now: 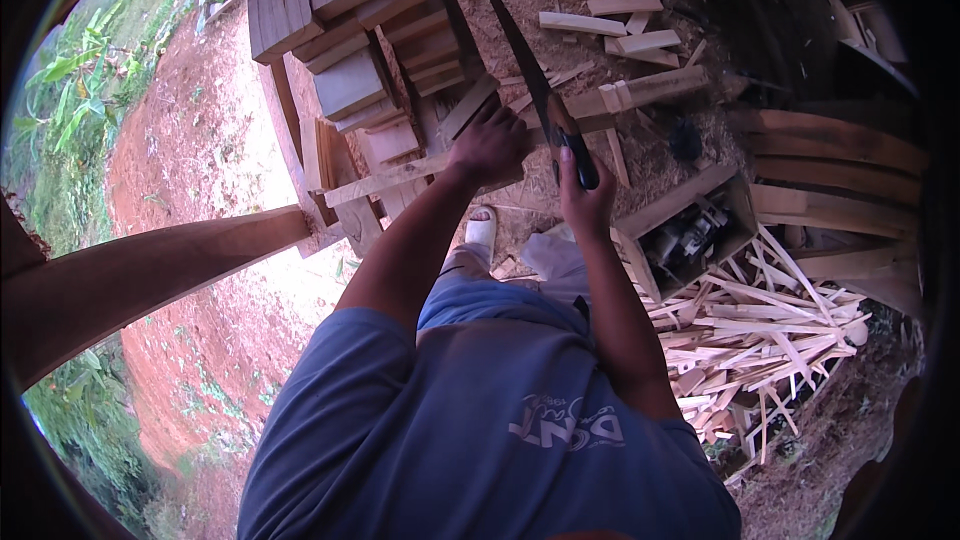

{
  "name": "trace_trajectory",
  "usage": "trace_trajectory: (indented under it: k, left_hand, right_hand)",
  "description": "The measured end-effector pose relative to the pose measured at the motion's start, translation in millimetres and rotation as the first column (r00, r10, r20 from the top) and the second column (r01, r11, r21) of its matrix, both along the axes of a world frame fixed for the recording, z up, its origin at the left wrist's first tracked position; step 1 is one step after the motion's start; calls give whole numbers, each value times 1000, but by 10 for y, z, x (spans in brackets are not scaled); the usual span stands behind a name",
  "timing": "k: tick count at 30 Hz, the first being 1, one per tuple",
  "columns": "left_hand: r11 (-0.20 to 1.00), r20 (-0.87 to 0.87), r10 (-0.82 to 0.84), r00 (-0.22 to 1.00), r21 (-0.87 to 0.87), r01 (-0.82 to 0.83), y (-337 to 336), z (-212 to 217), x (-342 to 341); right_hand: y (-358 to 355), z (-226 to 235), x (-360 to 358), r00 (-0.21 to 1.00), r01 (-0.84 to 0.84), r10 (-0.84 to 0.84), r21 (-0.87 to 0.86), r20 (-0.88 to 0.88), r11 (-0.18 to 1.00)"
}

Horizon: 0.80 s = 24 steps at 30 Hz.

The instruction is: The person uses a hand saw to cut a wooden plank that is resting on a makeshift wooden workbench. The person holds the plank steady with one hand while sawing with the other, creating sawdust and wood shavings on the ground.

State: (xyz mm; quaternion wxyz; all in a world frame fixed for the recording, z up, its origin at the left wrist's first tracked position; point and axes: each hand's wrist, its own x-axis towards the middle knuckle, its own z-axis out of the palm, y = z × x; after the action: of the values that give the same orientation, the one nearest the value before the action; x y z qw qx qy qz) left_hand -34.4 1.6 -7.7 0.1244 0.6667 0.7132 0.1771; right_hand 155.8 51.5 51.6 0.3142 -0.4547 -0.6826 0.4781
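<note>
Your saw shows a dark blade and a brown-and-black handle, your shirt is grey-blue with a pale print, your shoe is off-white, the stacked planks are tan to brown, the offcuts pale cream, the ground reddish-brown and the plants green.

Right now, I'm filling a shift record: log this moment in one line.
right hand: grips handsaw | left hand: at small board | nearby: stacked boards, wooden box

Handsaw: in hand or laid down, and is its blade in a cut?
In hand: the right hand grips the handsaw by its dark handle. Cannot tell about a cut; no kerf shows clearly.
</note>
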Motion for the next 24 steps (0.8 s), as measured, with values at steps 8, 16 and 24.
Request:
trace_trajectory:
  k: [8,16,24]
  left_hand:
    - [999,-44,-39,998,12,39,7,100,-12]
    - [1000,-69,-26,997,0,26,4,55,-19]
    - [999,-50,-14,999,42,16,22,33,6]
  right_hand:
    - [-82,-24,107,999,-30,28,36,41,999]
    - [-339,-67,385,994,43,-50,76,95,996]
    - [-656,-250,838,975,73,-124,260,184,963]
